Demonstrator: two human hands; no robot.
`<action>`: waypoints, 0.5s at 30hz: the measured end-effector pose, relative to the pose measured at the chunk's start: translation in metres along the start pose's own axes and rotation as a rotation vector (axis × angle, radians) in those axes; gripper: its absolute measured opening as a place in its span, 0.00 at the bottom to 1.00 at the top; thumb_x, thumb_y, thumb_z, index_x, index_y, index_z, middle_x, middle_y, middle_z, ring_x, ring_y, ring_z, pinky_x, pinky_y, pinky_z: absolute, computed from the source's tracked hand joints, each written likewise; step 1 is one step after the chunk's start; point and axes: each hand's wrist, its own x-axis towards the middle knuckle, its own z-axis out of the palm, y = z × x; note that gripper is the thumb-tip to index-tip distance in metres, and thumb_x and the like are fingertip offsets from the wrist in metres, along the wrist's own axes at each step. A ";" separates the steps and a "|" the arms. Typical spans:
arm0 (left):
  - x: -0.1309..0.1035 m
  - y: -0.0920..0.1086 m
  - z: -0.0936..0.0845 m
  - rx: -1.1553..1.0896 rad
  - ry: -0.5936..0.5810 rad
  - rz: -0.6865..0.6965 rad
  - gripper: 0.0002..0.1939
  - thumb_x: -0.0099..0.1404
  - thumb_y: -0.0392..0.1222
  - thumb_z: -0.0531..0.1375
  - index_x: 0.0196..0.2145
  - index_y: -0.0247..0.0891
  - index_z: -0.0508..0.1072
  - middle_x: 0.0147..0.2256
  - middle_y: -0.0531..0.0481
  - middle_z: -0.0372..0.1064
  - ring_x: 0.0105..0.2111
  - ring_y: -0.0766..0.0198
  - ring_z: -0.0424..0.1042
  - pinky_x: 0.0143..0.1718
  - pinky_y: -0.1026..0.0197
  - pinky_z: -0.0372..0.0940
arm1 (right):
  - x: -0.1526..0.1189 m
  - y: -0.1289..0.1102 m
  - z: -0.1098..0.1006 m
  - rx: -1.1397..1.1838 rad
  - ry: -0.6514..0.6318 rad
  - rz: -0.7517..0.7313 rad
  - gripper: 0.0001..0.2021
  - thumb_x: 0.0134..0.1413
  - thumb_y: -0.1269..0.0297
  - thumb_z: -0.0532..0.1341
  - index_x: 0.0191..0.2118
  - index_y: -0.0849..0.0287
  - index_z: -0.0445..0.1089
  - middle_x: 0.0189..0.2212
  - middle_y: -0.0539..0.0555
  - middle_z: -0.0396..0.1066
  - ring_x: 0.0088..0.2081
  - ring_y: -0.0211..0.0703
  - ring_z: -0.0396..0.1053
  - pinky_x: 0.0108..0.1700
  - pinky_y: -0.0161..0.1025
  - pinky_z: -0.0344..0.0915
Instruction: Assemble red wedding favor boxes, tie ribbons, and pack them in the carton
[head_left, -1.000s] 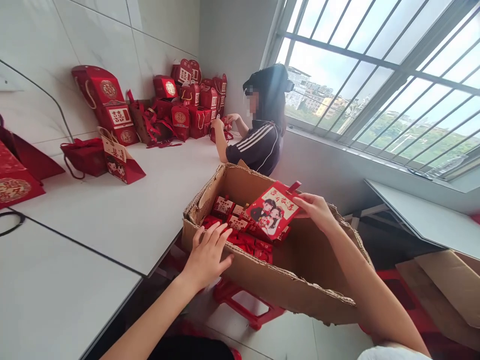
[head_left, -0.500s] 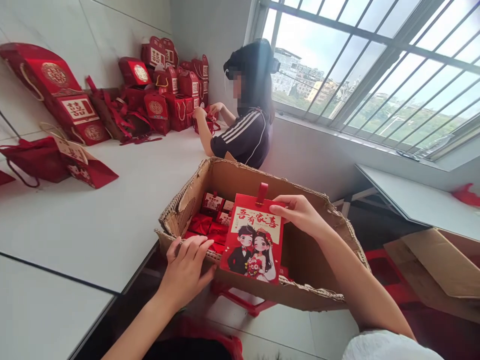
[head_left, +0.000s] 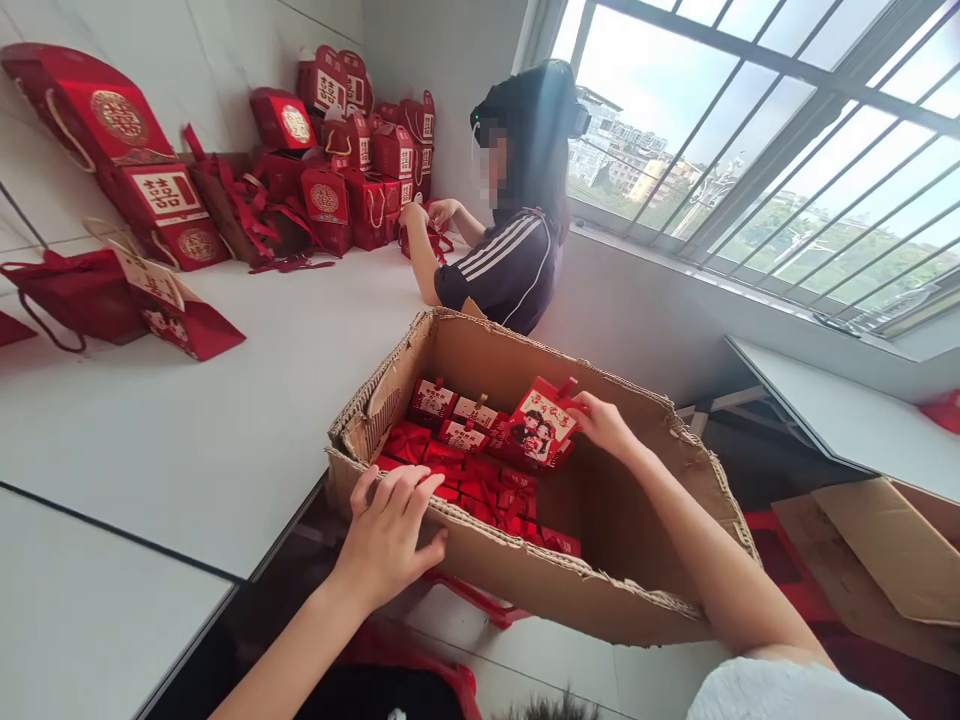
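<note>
My right hand (head_left: 602,425) pinches the upper right edge of a red gift box (head_left: 543,424) printed with a cartoon bride and groom. It holds the gift box tilted inside a large open cardboard box (head_left: 517,548). Several smaller red gift boxes (head_left: 463,436) with cream labels sit to its left in the carton. Along the carton's near side lie more red boxes (head_left: 480,490) with ribbons. My left hand (head_left: 394,525) hooks its fingers over the near left rim of the carton, thumb on the outer wall.
A white table (head_left: 300,400) stands to the left, with stacked red gift boxes (head_left: 367,215) against the wall. A co-worker (head_left: 510,260) sits beyond the carton, hands on a red item. Red stools (head_left: 480,600) are below; another carton (head_left: 885,550) is at right.
My right hand has moved the gift box away from me, from over the near rim down into the carton. My left hand stays on the rim. The view has shifted slightly.
</note>
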 end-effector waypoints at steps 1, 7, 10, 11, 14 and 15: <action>0.000 0.001 0.001 -0.017 0.010 -0.012 0.19 0.58 0.41 0.56 0.49 0.40 0.65 0.46 0.45 0.71 0.48 0.54 0.66 0.59 0.47 0.40 | 0.000 0.009 0.010 -0.036 -0.009 -0.013 0.06 0.49 0.62 0.59 0.28 0.57 0.63 0.26 0.52 0.70 0.33 0.44 0.69 0.40 0.43 0.68; -0.004 0.006 0.001 -0.053 0.057 -0.034 0.18 0.59 0.41 0.56 0.49 0.41 0.66 0.45 0.46 0.71 0.47 0.56 0.66 0.59 0.51 0.40 | -0.018 0.046 0.086 -0.204 -0.119 -0.063 0.08 0.53 0.72 0.58 0.24 0.58 0.62 0.30 0.55 0.70 0.34 0.43 0.68 0.41 0.42 0.65; -0.004 0.007 0.000 -0.063 0.036 -0.028 0.19 0.60 0.41 0.56 0.50 0.39 0.66 0.45 0.46 0.70 0.48 0.56 0.66 0.58 0.51 0.41 | -0.019 0.054 0.119 -0.248 -0.143 -0.052 0.07 0.58 0.66 0.59 0.29 0.62 0.66 0.30 0.51 0.69 0.32 0.38 0.67 0.39 0.40 0.67; -0.004 0.007 0.000 -0.067 0.029 -0.030 0.19 0.60 0.41 0.56 0.50 0.39 0.66 0.46 0.46 0.70 0.48 0.56 0.66 0.58 0.51 0.41 | -0.018 0.054 0.127 -0.258 -0.133 -0.044 0.08 0.59 0.63 0.58 0.32 0.63 0.67 0.31 0.51 0.69 0.32 0.37 0.68 0.38 0.39 0.67; -0.004 0.007 0.002 -0.089 0.012 -0.050 0.20 0.60 0.42 0.57 0.50 0.39 0.65 0.47 0.45 0.69 0.49 0.55 0.65 0.58 0.49 0.42 | -0.014 0.051 0.141 -0.274 -0.068 -0.025 0.11 0.61 0.58 0.56 0.39 0.62 0.68 0.34 0.51 0.69 0.32 0.35 0.68 0.36 0.37 0.68; -0.005 0.007 0.004 -0.100 0.008 -0.060 0.20 0.60 0.43 0.57 0.51 0.40 0.65 0.47 0.45 0.68 0.50 0.54 0.64 0.59 0.49 0.42 | -0.014 0.049 0.143 -0.275 -0.042 -0.029 0.12 0.62 0.58 0.56 0.38 0.62 0.68 0.33 0.51 0.69 0.31 0.35 0.68 0.35 0.37 0.67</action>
